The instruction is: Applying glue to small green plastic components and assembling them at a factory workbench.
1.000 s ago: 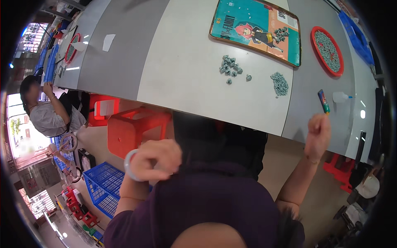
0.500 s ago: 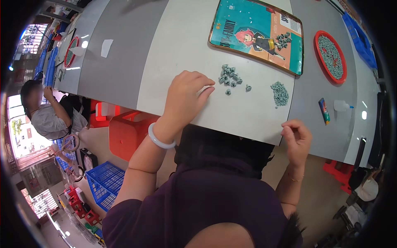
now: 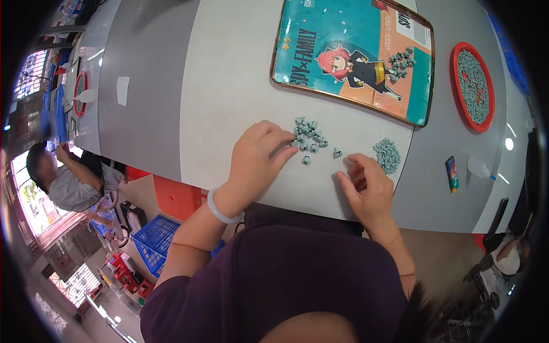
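Observation:
My left hand (image 3: 262, 160) is at the left edge of a loose cluster of small grey-green plastic pieces (image 3: 309, 130) on the white tabletop. Its thumb and forefinger close around one small grey-green piece (image 3: 294, 143) there. Over the table's near part, my right hand (image 3: 369, 186) has its thumb and forefinger apart, with nothing visible between them. One lone piece (image 3: 337, 152) lies just beyond its fingertips, and another (image 3: 306, 160) sits in front of the cluster. To the right is a heap of smaller grey-green parts (image 3: 387, 155).
A rimmed tray with a cartoon picture (image 3: 320, 86) lies beyond, bearing some assembled pieces (image 3: 402, 64). At right are a red-rimmed basin (image 3: 490, 117) of grey-green parts, a small tube (image 3: 452, 174) and a white squeeze bottle (image 3: 479, 168). Another person (image 3: 71, 180) sits far left.
My right hand has come left and forward over the table, beside the lone piece. My left fingertips have reached the cluster's edge. The whole view has shifted slightly.

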A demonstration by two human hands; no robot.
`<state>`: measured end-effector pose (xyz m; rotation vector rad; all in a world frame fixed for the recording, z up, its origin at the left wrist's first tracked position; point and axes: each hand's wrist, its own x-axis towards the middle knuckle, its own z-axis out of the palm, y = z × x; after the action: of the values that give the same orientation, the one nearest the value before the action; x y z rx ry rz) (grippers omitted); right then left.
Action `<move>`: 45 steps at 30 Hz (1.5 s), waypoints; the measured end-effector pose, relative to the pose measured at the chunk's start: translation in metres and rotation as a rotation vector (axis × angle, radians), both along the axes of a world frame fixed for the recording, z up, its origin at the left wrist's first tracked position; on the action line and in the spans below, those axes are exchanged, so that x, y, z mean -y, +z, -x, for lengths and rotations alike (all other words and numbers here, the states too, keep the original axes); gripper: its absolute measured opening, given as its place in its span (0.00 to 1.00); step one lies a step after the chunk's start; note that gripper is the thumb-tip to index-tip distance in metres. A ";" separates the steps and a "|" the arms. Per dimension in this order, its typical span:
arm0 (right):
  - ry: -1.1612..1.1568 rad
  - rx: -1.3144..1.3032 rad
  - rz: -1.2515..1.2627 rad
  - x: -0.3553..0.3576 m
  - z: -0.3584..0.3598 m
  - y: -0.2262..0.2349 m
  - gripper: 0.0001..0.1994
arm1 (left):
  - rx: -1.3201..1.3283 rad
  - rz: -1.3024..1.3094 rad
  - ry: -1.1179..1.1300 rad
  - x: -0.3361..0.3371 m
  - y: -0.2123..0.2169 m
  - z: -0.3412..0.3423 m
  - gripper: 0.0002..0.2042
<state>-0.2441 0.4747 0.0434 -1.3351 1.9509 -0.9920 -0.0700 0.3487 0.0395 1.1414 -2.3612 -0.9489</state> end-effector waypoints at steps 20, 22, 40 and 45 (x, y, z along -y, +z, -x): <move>-0.081 1.053 0.049 0.007 -0.005 0.006 0.12 | -0.737 -0.869 -0.019 -0.011 0.024 -0.001 0.08; -0.056 1.094 0.078 0.004 -0.008 0.008 0.13 | -0.713 -0.907 -0.043 -0.017 0.027 0.001 0.09; -0.032 1.303 0.037 -0.002 -0.017 0.011 0.22 | -0.659 -0.524 -0.163 -0.028 0.028 0.007 0.11; -0.023 1.437 -0.036 -0.004 -0.016 0.009 0.24 | -0.641 -0.573 -0.157 -0.026 0.029 0.001 0.13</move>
<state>-0.2284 0.4786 0.0521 -0.2657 0.8309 -1.3342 -0.0705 0.3751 0.0684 0.6600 -1.7113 -1.8048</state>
